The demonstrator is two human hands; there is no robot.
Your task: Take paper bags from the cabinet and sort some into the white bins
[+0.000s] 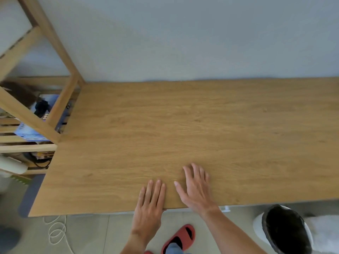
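Paper bags were nowhere to be seen in the frame, and neither were the cabinet or the white bins; the only white container was a bin lined with a black bag (283, 229) at the lower right, on the floor. Whether it was one of the task's bins could not be told.

The left hand (149, 204) lay flat at the near edge of the wooden table (201, 125), low in the centre, fingers together and stretched out, grasping nothing. Just beside it the right hand (197, 187) rested palm down with its fingers spread, likewise empty. Both probably sat there as a resting pose, since nothing lay on the table to be handled.

At the left of the frame stood a wooden shelf frame (55, 74) with blurred clutter on its slats. A red slipper (180, 237) showed below the table edge. Judging from this, the fetching had not yet begun.
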